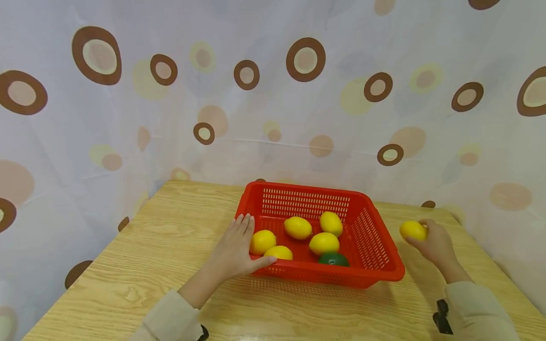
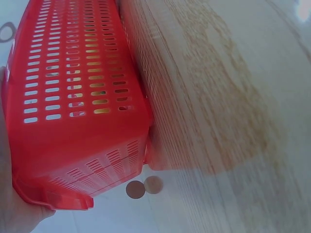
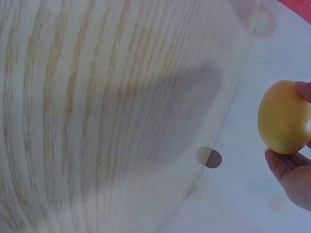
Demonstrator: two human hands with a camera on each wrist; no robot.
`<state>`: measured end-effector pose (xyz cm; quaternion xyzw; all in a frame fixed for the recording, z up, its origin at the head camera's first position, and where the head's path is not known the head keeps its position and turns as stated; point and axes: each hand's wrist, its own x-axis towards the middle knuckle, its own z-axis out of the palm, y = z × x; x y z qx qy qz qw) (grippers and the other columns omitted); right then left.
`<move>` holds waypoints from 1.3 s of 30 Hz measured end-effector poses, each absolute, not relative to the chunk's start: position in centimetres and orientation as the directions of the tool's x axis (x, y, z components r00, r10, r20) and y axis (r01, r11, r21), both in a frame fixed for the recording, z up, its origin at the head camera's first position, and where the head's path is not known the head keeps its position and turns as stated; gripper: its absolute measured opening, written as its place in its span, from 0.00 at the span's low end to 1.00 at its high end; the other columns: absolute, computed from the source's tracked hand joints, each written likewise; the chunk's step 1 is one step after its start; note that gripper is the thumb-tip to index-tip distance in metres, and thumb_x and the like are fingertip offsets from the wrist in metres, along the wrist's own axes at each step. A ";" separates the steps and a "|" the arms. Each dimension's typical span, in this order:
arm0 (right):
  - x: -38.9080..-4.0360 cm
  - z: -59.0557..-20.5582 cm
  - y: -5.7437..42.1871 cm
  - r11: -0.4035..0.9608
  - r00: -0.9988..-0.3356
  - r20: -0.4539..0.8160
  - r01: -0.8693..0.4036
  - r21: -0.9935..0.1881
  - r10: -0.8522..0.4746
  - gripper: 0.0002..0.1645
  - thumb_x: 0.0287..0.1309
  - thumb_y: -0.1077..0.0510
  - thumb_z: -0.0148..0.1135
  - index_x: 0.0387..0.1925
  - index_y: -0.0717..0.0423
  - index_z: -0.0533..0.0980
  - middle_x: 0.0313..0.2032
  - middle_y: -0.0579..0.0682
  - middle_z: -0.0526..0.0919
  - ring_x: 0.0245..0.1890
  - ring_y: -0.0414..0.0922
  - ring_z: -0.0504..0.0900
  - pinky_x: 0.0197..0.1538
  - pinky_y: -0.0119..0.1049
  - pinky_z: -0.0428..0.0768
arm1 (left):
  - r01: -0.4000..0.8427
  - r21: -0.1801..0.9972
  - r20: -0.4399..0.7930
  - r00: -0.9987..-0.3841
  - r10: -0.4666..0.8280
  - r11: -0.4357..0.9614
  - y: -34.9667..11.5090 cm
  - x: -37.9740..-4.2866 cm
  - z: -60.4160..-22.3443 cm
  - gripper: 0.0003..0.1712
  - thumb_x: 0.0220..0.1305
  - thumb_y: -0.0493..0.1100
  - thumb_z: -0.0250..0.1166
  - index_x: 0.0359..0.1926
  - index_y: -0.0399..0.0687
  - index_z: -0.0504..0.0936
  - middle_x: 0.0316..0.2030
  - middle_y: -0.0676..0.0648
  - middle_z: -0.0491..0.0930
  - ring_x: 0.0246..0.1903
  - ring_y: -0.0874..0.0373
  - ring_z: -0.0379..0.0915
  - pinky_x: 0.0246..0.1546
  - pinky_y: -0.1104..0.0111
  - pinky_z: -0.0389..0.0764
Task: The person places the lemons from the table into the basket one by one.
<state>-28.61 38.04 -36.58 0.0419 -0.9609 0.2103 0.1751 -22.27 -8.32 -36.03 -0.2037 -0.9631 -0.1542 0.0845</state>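
To the right of a red plastic basket (image 1: 386, 273), my right hand (image 1: 439, 244) holds a yellow lemon (image 1: 413, 230) between thumb and fingers. The right wrist view shows this lemon (image 3: 283, 118) gripped at its ends, over the table. My left hand (image 1: 236, 250) rests on the basket's near left corner, fingers straight over the left rim and thumb along the front rim. In the left wrist view the basket's slotted side (image 2: 77, 131) fills the left part. Several lemons (image 1: 298, 228) lie inside, with a dark green rounded thing (image 1: 334, 259) partly hidden by the front rim.
The basket stands on a light wood-grain table (image 1: 179, 227). Behind and beside the table hangs a pale curtain (image 1: 264, 94) with brown ring and dot patterns. Black bands (image 1: 442, 316) show at both sleeves.
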 end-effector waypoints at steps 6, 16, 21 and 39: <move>-28.5 -36.1 37.5 0.907 -0.938 0.345 -0.151 -0.394 -0.007 0.34 0.51 0.60 0.63 0.51 0.82 0.62 0.45 0.81 0.68 0.39 0.69 0.69 0.36 0.56 0.70 | 0.421 0.258 0.231 -0.901 0.368 0.870 -8.3 -22.3 -36.0 0.56 0.56 0.71 0.52 0.68 0.30 0.53 0.69 0.34 0.53 0.70 0.40 0.45 0.71 0.53 0.49; -28.4 -35.6 37.0 0.904 -0.942 0.335 -0.144 -0.403 0.000 0.35 0.52 0.59 0.63 0.52 0.82 0.61 0.45 0.81 0.68 0.39 0.68 0.69 0.36 0.56 0.71 | 0.418 0.254 0.226 -0.903 0.367 0.872 -8.4 -22.3 -36.1 0.56 0.55 0.72 0.52 0.68 0.31 0.53 0.69 0.34 0.53 0.70 0.40 0.44 0.71 0.53 0.48; -28.3 -35.2 36.7 0.903 -0.943 0.332 -0.142 -0.406 0.001 0.36 0.51 0.59 0.63 0.52 0.82 0.61 0.46 0.81 0.67 0.39 0.68 0.69 0.36 0.55 0.70 | 0.414 0.257 0.222 -0.905 0.363 0.873 -8.3 -22.3 -36.1 0.56 0.56 0.72 0.52 0.68 0.31 0.52 0.69 0.34 0.52 0.71 0.41 0.44 0.71 0.53 0.49; -28.2 -33.6 35.7 0.898 -0.929 0.369 -0.177 -0.402 -0.018 0.34 0.51 0.59 0.64 0.52 0.80 0.64 0.47 0.79 0.69 0.39 0.66 0.70 0.37 0.55 0.71 | 0.414 0.273 0.226 -0.905 0.360 0.868 -8.3 -22.1 -36.0 0.56 0.56 0.71 0.52 0.68 0.31 0.53 0.69 0.34 0.53 0.70 0.40 0.44 0.71 0.53 0.48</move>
